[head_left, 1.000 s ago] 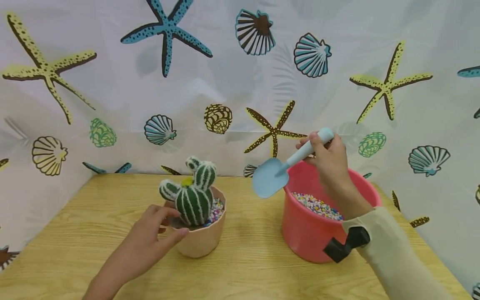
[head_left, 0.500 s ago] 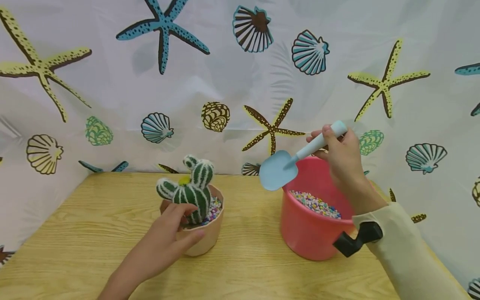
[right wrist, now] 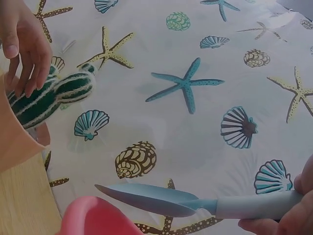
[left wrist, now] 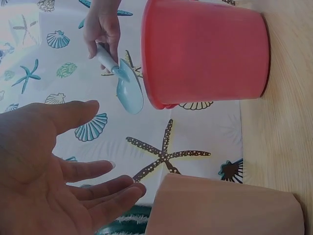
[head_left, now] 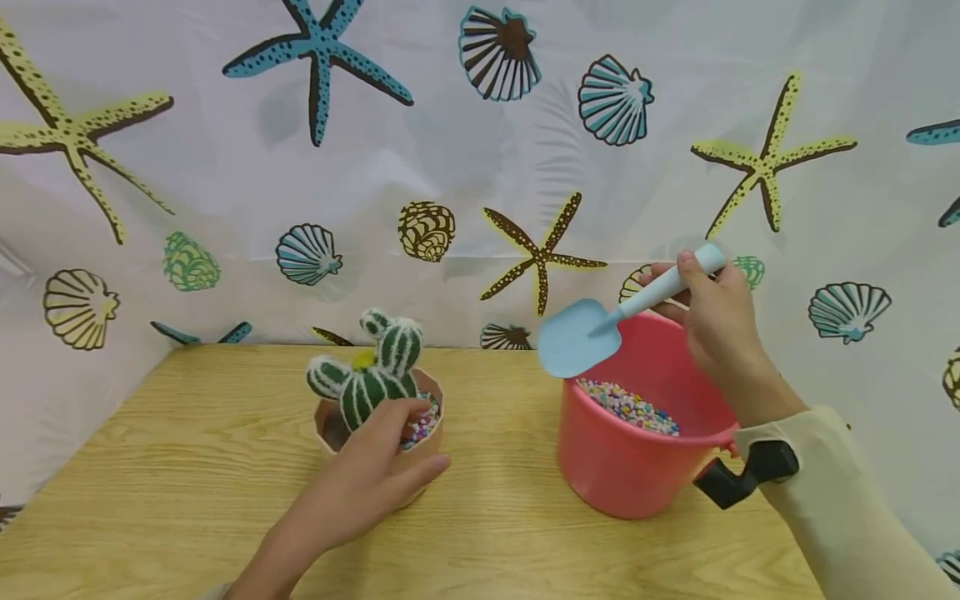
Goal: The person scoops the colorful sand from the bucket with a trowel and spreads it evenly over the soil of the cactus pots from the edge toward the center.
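My right hand (head_left: 716,321) grips the pale handle of a light blue trowel (head_left: 579,338) above the red bucket (head_left: 622,475). The trowel's blade points left, over the bucket's rim, and looks bare. Colorful pebbles (head_left: 628,408) lie inside the bucket. My left hand (head_left: 367,475) is in front of a knitted cactus (head_left: 367,392) in a peach pot (head_left: 431,429), hiding part of both. In the left wrist view its fingers (left wrist: 93,171) are spread, with nothing between them. More small pebbles show in the pot beside the cactus.
A wooden table (head_left: 495,542) carries the pot on the left and the bucket on the right, with a gap between them. Behind hangs a white cloth (head_left: 480,158) printed with starfish and shells.
My left hand has moved right across the front of the cactus and pot. The right hand has carried the trowel a little to the right and up.
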Demonstrator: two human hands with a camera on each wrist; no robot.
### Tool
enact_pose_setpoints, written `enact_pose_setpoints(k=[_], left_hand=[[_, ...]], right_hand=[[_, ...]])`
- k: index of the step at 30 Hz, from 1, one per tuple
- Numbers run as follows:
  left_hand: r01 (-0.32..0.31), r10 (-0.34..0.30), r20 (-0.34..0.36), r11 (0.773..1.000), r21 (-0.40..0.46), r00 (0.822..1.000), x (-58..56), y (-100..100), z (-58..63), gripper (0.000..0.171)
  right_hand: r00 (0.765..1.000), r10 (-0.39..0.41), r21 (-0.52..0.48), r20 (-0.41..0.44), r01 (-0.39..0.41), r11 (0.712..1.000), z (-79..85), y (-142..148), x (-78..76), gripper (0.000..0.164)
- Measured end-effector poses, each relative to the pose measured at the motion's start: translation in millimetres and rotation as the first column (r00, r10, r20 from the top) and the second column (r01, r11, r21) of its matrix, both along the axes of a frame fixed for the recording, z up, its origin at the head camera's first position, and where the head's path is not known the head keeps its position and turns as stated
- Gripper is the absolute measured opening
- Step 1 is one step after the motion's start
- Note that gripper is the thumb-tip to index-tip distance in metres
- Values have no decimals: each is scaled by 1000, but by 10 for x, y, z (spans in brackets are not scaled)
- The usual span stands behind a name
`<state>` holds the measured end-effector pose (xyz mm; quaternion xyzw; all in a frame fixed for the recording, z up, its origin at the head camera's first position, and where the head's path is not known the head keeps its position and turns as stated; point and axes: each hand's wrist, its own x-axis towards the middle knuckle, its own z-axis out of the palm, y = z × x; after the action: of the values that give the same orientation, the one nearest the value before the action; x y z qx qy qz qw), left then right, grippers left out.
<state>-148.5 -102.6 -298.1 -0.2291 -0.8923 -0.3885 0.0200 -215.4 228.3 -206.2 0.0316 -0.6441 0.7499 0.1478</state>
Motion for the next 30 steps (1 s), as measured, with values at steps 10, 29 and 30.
enact_pose_setpoints(k=[10,29,30], left_hand=[[35,-35,16,999,0,999,-41,243,-18,57],[-23,21,18,997,79,1000,-156,637,-199,66],[-17,16,15,996,84,1000,-164,650,-204,66]], right_hand=[[1000,20,-88,8,-20,996,-37,339,2,31],[991,-94,6,93,94,996,-184,597,-70,46],[990,-100,10,97,99,995,-197,604,-74,46]])
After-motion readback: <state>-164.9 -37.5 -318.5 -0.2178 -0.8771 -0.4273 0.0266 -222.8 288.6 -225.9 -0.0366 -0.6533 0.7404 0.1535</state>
